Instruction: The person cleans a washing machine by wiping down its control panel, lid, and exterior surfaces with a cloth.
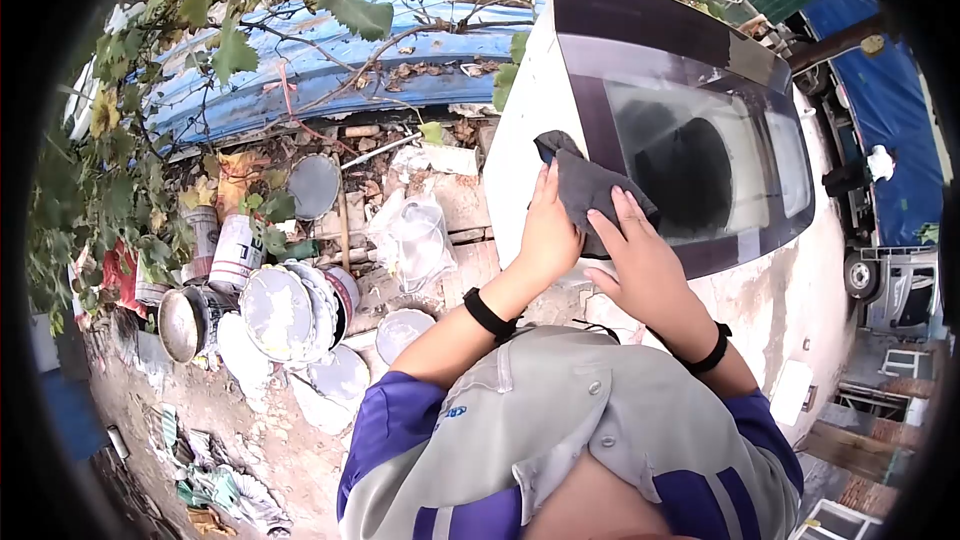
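A dark grey cloth (598, 185) lies bunched over the left edge of a white appliance with a dark glass top (545, 70), which looks like a top-loading washing machine. My left hand (550, 225) holds the cloth along its left side, fingers pointing up and the thumb side hidden by the fabric. From the right, my right hand (640, 265) rests on the cloth with its fingers stretched out and its thumb apart. Below the cloth, the two hands are close together. A dark reflection shows in the glass beside them.
Paint buckets (237, 252) and stained lids (278, 312) stand to the left. A clear plastic bag (415, 240) lies nearer the appliance. Behind are a blue sheet (420, 70) and vine leaves (355, 12). Crumpled wrappers (235, 495) lie at lower left; a vehicle (900, 290) stands at right.
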A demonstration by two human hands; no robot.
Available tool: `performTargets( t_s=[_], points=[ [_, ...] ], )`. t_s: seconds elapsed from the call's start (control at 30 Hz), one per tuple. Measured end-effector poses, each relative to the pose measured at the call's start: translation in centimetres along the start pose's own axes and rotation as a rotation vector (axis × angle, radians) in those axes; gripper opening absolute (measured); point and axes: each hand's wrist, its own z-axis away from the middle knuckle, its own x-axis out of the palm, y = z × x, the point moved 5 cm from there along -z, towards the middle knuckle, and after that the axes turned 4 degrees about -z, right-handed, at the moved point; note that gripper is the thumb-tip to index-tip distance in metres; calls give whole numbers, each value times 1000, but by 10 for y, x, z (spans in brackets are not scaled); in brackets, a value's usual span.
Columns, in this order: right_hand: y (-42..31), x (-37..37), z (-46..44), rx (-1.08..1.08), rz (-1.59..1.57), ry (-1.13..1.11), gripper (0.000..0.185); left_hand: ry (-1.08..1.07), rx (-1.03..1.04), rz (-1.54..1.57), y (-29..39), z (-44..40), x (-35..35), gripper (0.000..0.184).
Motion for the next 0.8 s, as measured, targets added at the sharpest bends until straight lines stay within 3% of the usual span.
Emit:
performTargets(
  t_s=[0.13,0.2,0.3,0.33,0.5,0.6,0.7,0.8],
  points=[
    [1,-12,-11,-38,11,-143,73,15,-34,-10,-18,-7,14,34],
    [6,-16,-22,-58,85,-199,69,-34,-19,-90,-22,-20,13,42],
    [20,-15,-53,-56,243,-245,66,-210,-219,-103,-46,-49,20,62],
    [27,-17,-64,-96,260,-223,62,-198,-186,-164,-53,-60,21,68],
    [57,-31,-122,-198,269,-138,51,-220,-254,-126,-94,-126,22,65],
    [76,-35,-162,-191,154,-98,49,-357,-245,-141,-111,-177,16,61],
    [88,-40,-197,-181,85,-22,48,-128,-142,88,-131,-229,13,58],
    [96,-36,-214,-125,83,1,47,-55,-24,276,-135,-252,9,49]
  ],
)
